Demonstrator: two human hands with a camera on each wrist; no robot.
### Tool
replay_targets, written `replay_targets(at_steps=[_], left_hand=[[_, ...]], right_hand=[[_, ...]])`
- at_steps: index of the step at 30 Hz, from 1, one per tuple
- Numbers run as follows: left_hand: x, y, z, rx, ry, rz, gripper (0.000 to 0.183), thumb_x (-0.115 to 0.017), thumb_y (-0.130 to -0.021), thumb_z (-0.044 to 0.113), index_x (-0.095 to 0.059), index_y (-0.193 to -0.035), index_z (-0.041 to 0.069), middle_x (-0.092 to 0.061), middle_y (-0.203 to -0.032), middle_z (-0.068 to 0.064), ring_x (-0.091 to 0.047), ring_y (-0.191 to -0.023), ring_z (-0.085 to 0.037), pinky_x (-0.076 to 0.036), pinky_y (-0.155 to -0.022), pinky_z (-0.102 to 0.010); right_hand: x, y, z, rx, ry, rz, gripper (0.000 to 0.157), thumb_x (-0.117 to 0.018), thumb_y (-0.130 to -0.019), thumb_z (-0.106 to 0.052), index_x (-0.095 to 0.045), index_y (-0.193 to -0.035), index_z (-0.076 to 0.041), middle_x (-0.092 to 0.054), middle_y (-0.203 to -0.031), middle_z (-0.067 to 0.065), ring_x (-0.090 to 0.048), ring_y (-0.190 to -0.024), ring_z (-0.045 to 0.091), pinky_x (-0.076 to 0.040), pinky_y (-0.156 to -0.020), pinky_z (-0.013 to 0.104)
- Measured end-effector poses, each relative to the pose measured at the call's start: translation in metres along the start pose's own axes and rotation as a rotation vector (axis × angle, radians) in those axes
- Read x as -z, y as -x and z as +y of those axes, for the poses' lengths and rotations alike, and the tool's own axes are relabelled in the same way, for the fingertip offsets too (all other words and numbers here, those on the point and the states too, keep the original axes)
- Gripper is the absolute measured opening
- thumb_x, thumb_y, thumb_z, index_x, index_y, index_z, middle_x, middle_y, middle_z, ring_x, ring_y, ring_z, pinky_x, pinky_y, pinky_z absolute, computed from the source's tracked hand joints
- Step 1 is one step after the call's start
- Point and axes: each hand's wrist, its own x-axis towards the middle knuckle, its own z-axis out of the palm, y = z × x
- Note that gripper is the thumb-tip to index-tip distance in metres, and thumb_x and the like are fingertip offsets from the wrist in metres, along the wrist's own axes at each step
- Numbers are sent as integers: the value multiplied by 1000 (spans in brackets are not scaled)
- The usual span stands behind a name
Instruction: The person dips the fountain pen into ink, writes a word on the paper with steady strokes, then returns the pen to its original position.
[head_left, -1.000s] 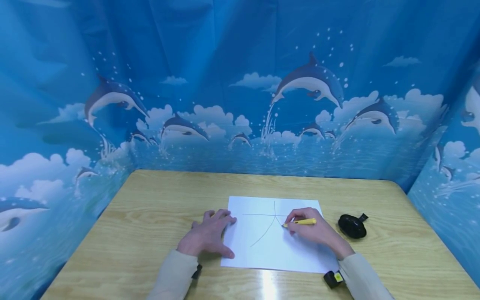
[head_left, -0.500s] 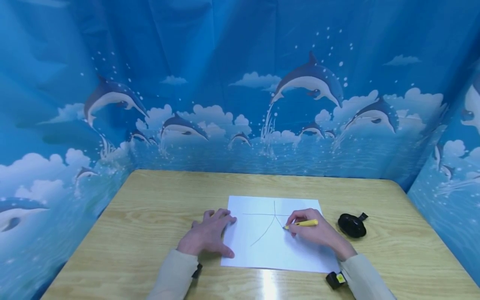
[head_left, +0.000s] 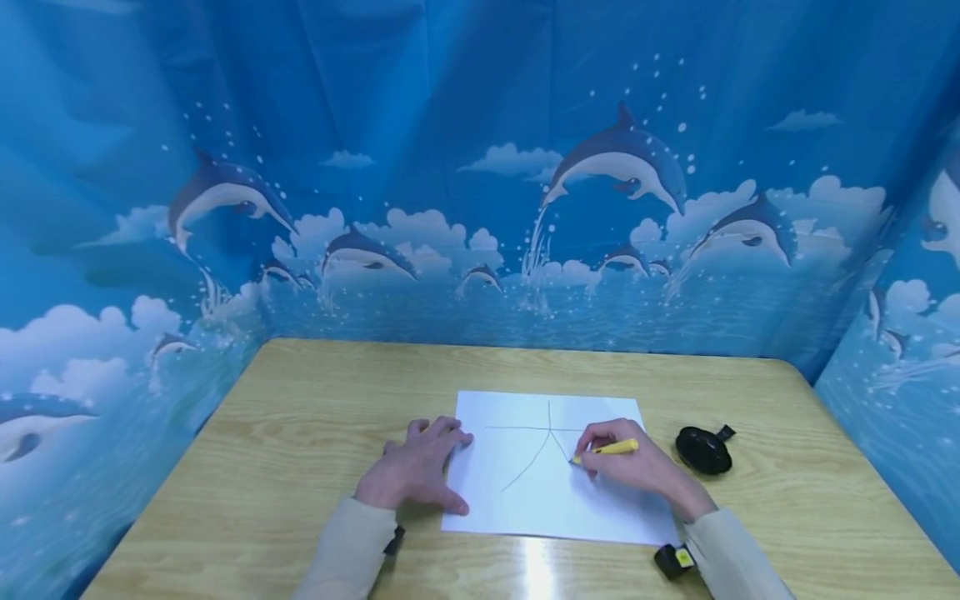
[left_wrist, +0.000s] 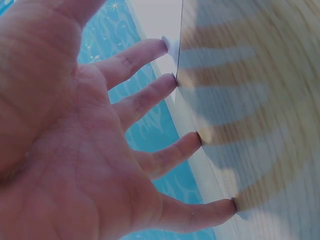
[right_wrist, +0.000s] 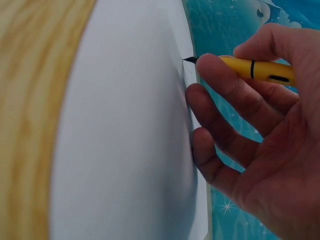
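Note:
A white sheet of paper (head_left: 540, 508) lies on the wooden table, bearing thin dark lines: an upright stroke, a level stroke across it, and two strokes slanting down from where they meet. My right hand (head_left: 633, 458) pinches a yellow fountain pen (right_wrist: 270, 71) between thumb and fingers, its black nib at the lower end of the right slanting line. In the right wrist view, the other fingers rest curled by the paper. My left hand (head_left: 411, 468) spreads over the sheet's left edge. Two of its fingertips (left_wrist: 170, 80) touch at the paper's edge; the others press the wood.
A glossy black oval object (head_left: 703, 452) with a short stub sits on the table (head_left: 315, 400) right of the paper. Black wrist devices (head_left: 673, 562) show at the sleeves. A blue curtain (head_left: 480, 125) printed with dolphins hangs behind and beside the table.
The pen tip has moved slightly down and to the right with my right hand, and the right slanting line has grown longer. My left hand stays in place.

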Motion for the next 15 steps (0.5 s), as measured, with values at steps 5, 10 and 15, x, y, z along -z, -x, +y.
replay_targets(at_steps=[5, 10, 15], left_hand=[[1, -1, 0, 9, -2, -3, 95, -92, -66, 52, -53, -148, 23, -41, -160, -6, -31, -147, -49, -31, -103, -88], [1, -3, 0, 13, -13, -1, 95, -92, -66, 53, -53, -148, 23, -41, -161, -6, -31, -147, -49, -32, -103, -88], [0, -2, 1, 22, -3, -14, 95, -92, -67, 53, -53, -148, 24, -41, -161, -5, -30, -147, -48, -32, -104, -87]], right_hand=[[2, 2, 1, 31, 25, -11, 11, -69, -86, -13, -73, -95, -8, -70, -74, 2, -62, -64, 14, -46, -57, 20], [4, 4, 2, 42, 17, -19, 11, -69, -86, -14, -73, -96, -9, -71, -75, 2, -61, -65, 13, -47, -58, 21], [5, 8, 3, 43, 4, -37, 12, -71, -86, -14, -74, -97, -10, -71, -76, 3, -59, -64, 12, -46, -59, 20]])
